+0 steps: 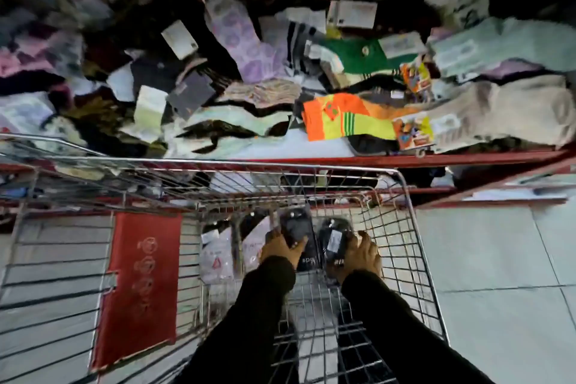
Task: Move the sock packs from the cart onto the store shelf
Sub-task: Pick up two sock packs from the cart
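Both my hands reach down into the wire cart (414,246). My left hand (280,248) grips a dark sock pack (296,227). My right hand (361,256) grips a second dark sock pack with a white label (335,238). More packs in clear and white wrapping (218,256) lie at the cart's bottom to the left of my hands. Ahead, the store shelf with a red front edge (436,160) is heaped with loose socks, among them an orange and yellow pair (343,120) and a green pair (355,54).
A red panel (140,284) covers the cart's child-seat flap on the left. A lower red shelf (498,193) holds more goods beneath the heap. Grey floor tiles (498,259) lie to the right of the cart.
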